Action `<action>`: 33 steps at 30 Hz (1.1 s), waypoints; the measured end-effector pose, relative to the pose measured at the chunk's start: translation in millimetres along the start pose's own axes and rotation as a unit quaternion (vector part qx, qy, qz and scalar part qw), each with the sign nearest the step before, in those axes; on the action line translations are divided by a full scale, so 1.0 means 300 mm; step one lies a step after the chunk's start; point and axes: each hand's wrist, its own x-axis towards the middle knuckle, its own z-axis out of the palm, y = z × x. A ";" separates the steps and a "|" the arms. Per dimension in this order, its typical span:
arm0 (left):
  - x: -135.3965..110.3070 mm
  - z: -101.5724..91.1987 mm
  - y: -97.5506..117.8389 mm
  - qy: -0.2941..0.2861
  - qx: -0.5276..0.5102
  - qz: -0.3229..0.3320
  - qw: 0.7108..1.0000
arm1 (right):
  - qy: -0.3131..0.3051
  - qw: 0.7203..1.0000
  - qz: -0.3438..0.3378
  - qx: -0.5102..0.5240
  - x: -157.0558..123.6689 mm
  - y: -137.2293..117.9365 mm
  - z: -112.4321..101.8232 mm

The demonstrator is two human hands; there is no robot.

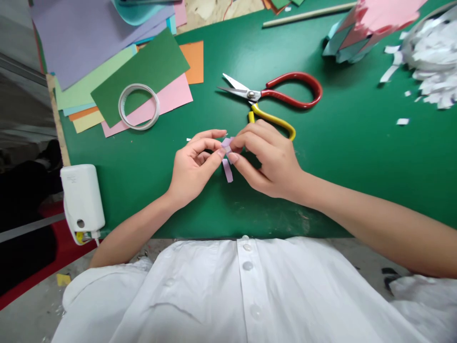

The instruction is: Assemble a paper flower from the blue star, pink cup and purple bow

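Note:
Over the green table (357, 157), my left hand (194, 166) and my right hand (267, 159) meet at a small strip of purple paper (227, 167). Both hands pinch it between thumb and fingers; its upper part is folded between the fingertips and its lower end hangs down. Just beyond my right hand lie scissors (274, 95) with one red and one yellow handle, blades pointing left.
A stack of coloured paper sheets (117, 71) lies at the back left with a roll of tape (139, 106) on it. A white device (81, 200) is clamped at the left edge. White paper scraps (432, 57), a pink paper object (371, 24) and a wooden stick (307, 14) lie at the back right.

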 end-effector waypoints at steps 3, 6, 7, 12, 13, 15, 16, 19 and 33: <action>-0.003 0.002 -0.005 0.006 0.016 0.016 1.000 | 0.001 1.000 0.021 0.017 0.000 -0.003 0.002; -0.009 -0.003 -0.010 0.044 0.053 0.083 0.994 | 0.008 0.999 0.028 0.022 0.001 -0.004 0.001; -0.010 -0.007 -0.009 0.057 0.079 0.112 0.989 | 0.011 0.999 0.030 0.020 0.001 -0.004 0.000; -0.010 -0.024 0.007 0.049 0.199 0.168 0.964 | 0.009 0.999 0.041 0.003 0.002 -0.006 -0.004; -0.009 -0.025 0.009 0.042 0.206 0.169 0.963 | 0.007 0.999 0.041 0.000 0.002 -0.006 -0.005; -0.007 -0.026 0.010 0.033 0.211 0.166 0.963 | 0.008 0.999 0.037 -0.009 0.001 -0.005 -0.005; -0.006 -0.026 0.009 0.031 0.210 0.164 0.963 | 0.010 0.999 0.033 -0.013 0.001 -0.005 -0.005; -0.003 -0.028 0.003 0.026 0.215 0.167 0.962 | 0.015 0.999 0.013 -0.026 -0.002 -0.002 -0.004; -0.007 -0.022 0.007 0.024 0.237 0.173 0.956 | -0.017 0.997 -0.010 -0.075 -0.011 -0.001 -0.005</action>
